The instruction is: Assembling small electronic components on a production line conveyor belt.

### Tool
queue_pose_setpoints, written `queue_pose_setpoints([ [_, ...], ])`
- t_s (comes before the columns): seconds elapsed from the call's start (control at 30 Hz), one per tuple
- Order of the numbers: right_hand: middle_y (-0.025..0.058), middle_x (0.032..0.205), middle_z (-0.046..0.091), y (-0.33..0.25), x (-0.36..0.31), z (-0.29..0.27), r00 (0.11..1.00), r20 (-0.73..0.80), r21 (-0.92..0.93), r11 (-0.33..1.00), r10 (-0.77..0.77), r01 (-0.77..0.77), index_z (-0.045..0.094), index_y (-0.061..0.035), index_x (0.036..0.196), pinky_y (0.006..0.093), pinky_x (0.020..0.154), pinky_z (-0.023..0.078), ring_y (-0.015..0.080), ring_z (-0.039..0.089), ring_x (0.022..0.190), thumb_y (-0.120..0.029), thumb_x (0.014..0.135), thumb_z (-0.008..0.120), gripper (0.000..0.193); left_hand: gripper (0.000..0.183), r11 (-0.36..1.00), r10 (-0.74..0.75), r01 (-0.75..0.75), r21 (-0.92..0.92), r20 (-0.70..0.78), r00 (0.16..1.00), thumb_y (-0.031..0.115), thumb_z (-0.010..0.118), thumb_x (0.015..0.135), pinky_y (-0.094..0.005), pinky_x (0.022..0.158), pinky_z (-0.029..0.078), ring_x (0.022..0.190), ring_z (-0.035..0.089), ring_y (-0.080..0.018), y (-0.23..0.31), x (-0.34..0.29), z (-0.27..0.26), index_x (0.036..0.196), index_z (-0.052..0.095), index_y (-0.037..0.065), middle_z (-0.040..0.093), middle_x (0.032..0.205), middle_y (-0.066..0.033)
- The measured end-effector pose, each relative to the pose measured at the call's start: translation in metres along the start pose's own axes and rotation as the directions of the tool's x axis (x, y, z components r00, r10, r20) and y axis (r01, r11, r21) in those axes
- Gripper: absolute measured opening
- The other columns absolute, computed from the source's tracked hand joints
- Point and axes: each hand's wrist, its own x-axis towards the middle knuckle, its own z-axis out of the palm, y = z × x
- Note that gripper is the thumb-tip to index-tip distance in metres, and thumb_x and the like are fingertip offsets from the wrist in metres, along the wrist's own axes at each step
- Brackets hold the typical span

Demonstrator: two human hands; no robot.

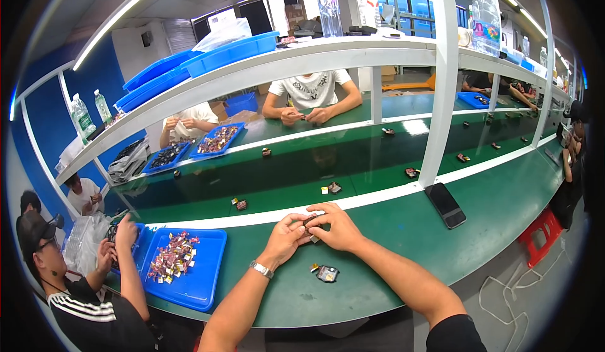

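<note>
Over the green bench, my left hand [286, 241] and my right hand [338, 227] meet, fingers closed around one small dark electronic part [309, 223]. My fingers cover most of it, so its exact kind cannot be told. A pale tab shows below my fingertips. Closer to me on the bench lies a similar small part [328, 274], dark-edged with a grey face and a yellow-white tab beside it. A blue tray [218, 251] to the left of my left forearm holds a heap of small pink, white and yellow pieces [173, 259].
Beyond a white rail, a dark green belt [283, 194] carries several small parts. A black phone [445, 205] lies by a white post [439, 87]. Overhead runs a shelf with blue trays and bottles. A co-worker [94, 289] sits at left; others work across the belt.
</note>
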Motion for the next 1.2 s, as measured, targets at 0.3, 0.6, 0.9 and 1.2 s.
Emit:
queue_pose_setpoints([
  [0.3,0.0098,0.129,0.057,-0.007,-0.002,0.005,0.997,-0.075,-0.118,0.993,0.006,-0.015,0.073,-0.0078,0.099,0.0385,0.100,0.045,0.0284,0.050,0.122,-0.010,0.085,0.067,0.016,0.026,0.997,0.011,-0.005,0.082,-0.080,0.997,0.006,0.055,0.098,-0.0346,0.091,0.055,0.107,0.063,-0.0196,0.001,-0.001,0.007,0.123,0.047,0.004,0.063,0.118,-0.0105],
  [0.6,0.0051,0.097,0.059,-0.014,-0.001,0.009,0.966,-0.191,-0.269,0.956,-0.174,0.119,0.065,-0.0057,0.094,0.0355,0.077,0.053,0.0253,0.059,0.093,-0.007,0.081,0.069,0.013,0.027,0.995,-0.050,0.061,0.082,-0.125,0.991,0.006,0.056,0.097,-0.0350,0.090,0.056,0.105,0.063,-0.0171,0.003,-0.001,0.004,0.123,0.048,0.004,0.064,0.114,-0.0089],
  [0.9,0.0066,0.099,0.063,-0.004,0.003,-0.003,0.950,-0.062,-0.255,0.925,-0.307,0.282,0.069,-0.0066,0.098,0.0363,0.080,0.053,0.0266,0.061,0.094,-0.003,0.077,0.071,0.021,0.028,0.999,-0.027,0.029,0.027,-0.095,0.995,0.005,0.056,0.097,-0.0371,0.091,0.057,0.106,0.064,-0.0205,0.002,0.000,0.004,0.123,0.047,0.002,0.063,0.114,-0.0107],
  [1.2,0.0064,0.099,0.064,-0.007,0.002,-0.002,0.952,-0.060,-0.359,0.896,-0.300,0.260,0.069,-0.0075,0.096,0.0363,0.076,0.055,0.0254,0.063,0.091,-0.006,0.078,0.070,0.018,0.025,0.995,-0.041,0.052,0.080,-0.141,0.989,0.000,0.048,0.099,-0.0356,0.091,0.058,0.103,0.065,-0.0198,0.003,0.000,0.008,0.123,0.047,-0.001,0.062,0.114,-0.0120],
])
